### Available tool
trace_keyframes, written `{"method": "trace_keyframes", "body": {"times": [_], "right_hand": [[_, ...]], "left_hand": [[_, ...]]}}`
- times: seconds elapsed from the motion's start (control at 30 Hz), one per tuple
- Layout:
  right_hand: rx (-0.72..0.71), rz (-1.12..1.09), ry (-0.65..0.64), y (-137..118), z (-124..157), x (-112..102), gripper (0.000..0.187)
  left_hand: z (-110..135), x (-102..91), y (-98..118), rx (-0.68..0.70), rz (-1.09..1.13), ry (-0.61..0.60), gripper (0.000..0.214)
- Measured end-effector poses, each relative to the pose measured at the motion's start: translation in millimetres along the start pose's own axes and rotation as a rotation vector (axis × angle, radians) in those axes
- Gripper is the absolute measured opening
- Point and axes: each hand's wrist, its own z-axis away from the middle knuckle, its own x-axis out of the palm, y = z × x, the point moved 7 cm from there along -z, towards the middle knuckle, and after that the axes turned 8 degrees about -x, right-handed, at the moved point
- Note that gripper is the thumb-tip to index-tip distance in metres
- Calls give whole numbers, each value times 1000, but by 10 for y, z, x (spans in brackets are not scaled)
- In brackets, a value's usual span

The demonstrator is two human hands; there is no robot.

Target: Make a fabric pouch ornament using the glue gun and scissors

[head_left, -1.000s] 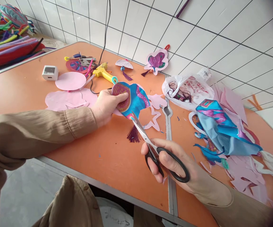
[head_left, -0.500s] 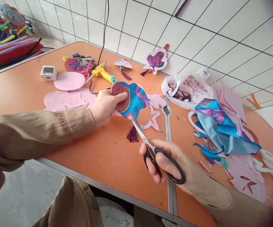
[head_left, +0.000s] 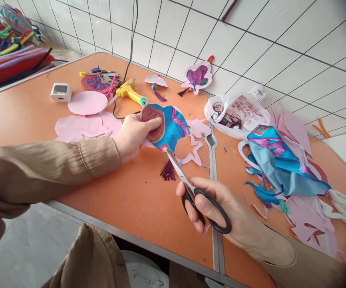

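"So, what crowds the work?"

"Across the orange tabletop [head_left: 155,216], a yellow plastic glue gun [head_left: 131,93] lies beyond the left hand [head_left: 132,134], near a flat pink paper oval [head_left: 87,103] and a boxy white plastic device [head_left: 61,93]. Right of the grey metal seam [head_left: 217,248] sit a translucent white plastic bag [head_left: 247,114], a crumpled heap of shiny blue cloth [head_left: 287,168] and ragged pink paper scraps [head_left: 313,224]."

"Anything close to the blades?"

"A dark purple thread tassel [head_left: 168,171], partly behind them; whether it joins the piece, I can't quite tell."

"And the piece?"

"A glossy blue fabric cutout [head_left: 171,120] with lobed edges, a rounded maroon-and-gold patch at left and a dotted purple band at right. It is held over the middle of the table."

"The hands?"

"The left one pinches the cutout, thumb across the patch, fingers hidden beneath. The right hand [head_left: 235,212] grips black-handled steel scissors [head_left: 182,175], thumb through one loop, fingers around the other. The blades are nearly together, tips at the cutout's lower edge."
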Motion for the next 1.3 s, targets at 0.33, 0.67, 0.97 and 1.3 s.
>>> {"method": "trace_keyframes", "body": {"times": [0.33,0.67,0.97,1.3], "right_hand": [[18,35,28,7,1,-15,57],[46,42,40,-13,-3,-5,58],[18,35,20,-4,8,-5,55],[54,64,48,39,10,-34,59]], "left_hand": [[-6,6,1,-5,28,-22,7],[-1,3,-6,-5,49,-20,7],[-36,-4,-12,-26,32,-4,7],[-67,-23,-28,-12,-1,7,9]]}}
